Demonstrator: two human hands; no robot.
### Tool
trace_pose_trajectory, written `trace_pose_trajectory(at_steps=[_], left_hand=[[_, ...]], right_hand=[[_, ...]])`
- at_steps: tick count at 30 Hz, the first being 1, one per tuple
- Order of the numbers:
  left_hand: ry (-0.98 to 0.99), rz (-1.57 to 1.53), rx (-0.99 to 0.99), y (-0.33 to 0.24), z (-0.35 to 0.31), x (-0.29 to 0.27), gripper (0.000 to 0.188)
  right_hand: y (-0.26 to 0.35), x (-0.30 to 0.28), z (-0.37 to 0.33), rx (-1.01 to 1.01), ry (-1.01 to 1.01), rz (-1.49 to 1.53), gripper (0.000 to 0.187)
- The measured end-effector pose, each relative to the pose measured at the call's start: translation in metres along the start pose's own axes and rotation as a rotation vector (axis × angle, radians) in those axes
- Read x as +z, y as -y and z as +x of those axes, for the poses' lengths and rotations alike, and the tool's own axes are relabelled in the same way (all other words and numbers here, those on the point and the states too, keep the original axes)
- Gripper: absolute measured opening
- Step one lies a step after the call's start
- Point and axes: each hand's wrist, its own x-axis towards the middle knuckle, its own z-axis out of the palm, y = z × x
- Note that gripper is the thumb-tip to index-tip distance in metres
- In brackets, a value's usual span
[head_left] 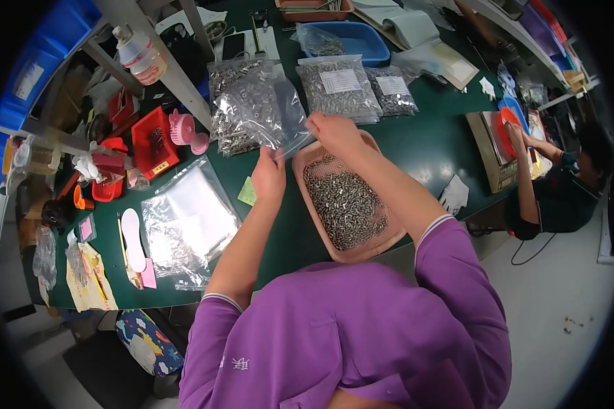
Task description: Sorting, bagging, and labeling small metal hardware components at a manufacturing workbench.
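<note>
A clear plastic bag (249, 102) partly filled with small metal parts lies toward the far middle of the green table. Its bare, see-through mouth end points at me, between my hands. My left hand (271, 174) pinches one edge of that mouth, and my right hand (335, 135) pinches the opposite edge. Under my right forearm stands a peach plastic basket (305, 217) holding many small metal cylindrical pieces (344, 204). Another bag of metal parts (235, 142) lies beneath the held one. Right of them, filled bags with white labels (338, 92) lie side by side.
Flat clear bags (191, 211) lie left of my left forearm. Red bins (151, 142), a pink tape dispenser (183, 129) and a post with a bottle (140, 56) crowd the left. A blue tray (372, 48) stands far back. Right, a co-worker (559, 184) handles an orange-red bowl (505, 136).
</note>
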Motion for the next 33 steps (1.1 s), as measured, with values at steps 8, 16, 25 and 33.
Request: trace_pose_trajectory(at_steps=[8,16,25,33], left_hand=[[-0.082,-0.287,-0.026,0.019,0.005,0.062,0.026],[-0.087,-0.340,-0.199,0.016,-0.027,0.074,0.034],[-0.123,-0.643,-0.052,0.038,-0.040,0.108,0.042],[0.211,-1.164,-0.425,-0.022,0.031,0.077,0.027]], right_hand=[[-0.055,0.055,0.004,-0.067,0.196,0.091,0.024],[-0.070,0.043,0.018,-0.344,0.426,0.135,0.025],[-0.064,0.026,0.024,-0.482,0.655,0.091,0.026],[-0.104,0.026,0.060,-0.338,0.642,0.115,0.028]])
